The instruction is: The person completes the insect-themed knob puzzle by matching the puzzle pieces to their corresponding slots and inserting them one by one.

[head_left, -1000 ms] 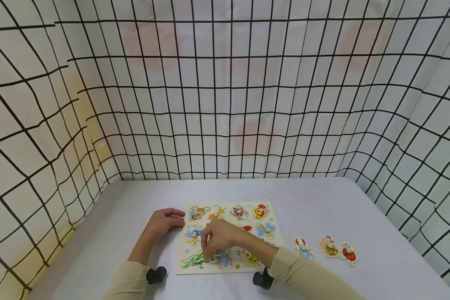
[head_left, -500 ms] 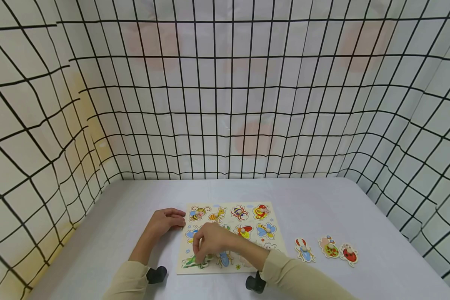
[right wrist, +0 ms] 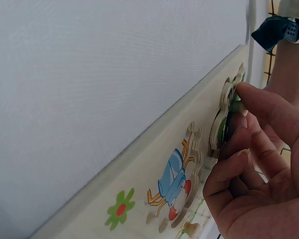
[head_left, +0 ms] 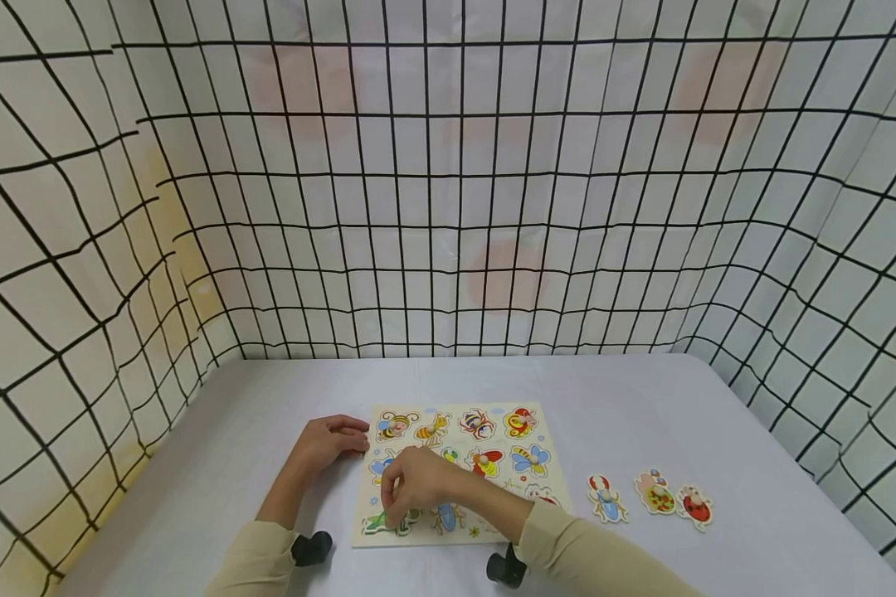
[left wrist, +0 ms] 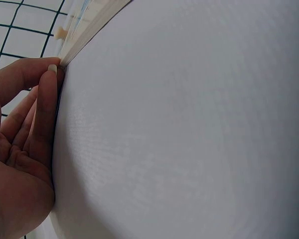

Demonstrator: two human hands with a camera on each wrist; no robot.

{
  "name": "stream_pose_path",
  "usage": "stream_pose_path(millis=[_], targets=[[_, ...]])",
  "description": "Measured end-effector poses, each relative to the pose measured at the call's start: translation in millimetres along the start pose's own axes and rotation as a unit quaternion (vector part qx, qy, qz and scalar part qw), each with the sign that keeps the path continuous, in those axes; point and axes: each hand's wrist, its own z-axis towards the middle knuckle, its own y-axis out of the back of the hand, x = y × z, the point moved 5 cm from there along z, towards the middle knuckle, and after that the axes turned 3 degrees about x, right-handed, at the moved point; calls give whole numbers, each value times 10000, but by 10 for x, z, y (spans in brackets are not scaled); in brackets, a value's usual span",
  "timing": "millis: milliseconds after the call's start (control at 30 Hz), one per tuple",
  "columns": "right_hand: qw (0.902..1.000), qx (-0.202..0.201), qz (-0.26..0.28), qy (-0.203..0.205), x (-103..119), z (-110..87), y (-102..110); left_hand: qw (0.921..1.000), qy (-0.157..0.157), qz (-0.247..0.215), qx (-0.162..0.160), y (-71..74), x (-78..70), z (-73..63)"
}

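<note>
A cream puzzle board (head_left: 418,541) with colourful insects lies on the table. My right hand (head_left: 421,481) is over its lower left part. Between thumb and fingers it pinches a green insect puzzle piece (right wrist: 220,119), which stands partly raised and tilted at a green-printed recess; the fingers hide much of it. My left hand (head_left: 330,444) rests on the table at the board's left edge, thumb and index finger (left wrist: 27,74) pinching that edge. Beside the green piece, the blue beetle's recess (right wrist: 172,184) shows its printed picture.
Right of the board lie three loose pieces: a blue beetle with red pincers (head_left: 606,498), a spotted insect (head_left: 655,491) and a ladybird (head_left: 694,506). Several pieces, such as a spider (head_left: 477,423), sit in the board. Black-gridded white walls (head_left: 448,199) surround the table.
My right hand has moved slightly left and down with the green insect puzzle piece, toward the board's lower left corner. The left hand has stayed in place.
</note>
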Motion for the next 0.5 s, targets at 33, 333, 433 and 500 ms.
stream_pose_path(millis=[33,333,433,500], targets=[[10000,-3,26,-2,1,-2,-1,10000,3,2,-10,1,0,1],[9999,-26,149,-43,-6,-10,-16,10000,-6,5,-18,0,8,17],[9998,-28,170,-40,-8,-11,-20,10000,-18,-5,-12,1,0,15],[9998,-13,179,-55,-12,-7,-27,10000,-13,-23,7,2,-7,10]])
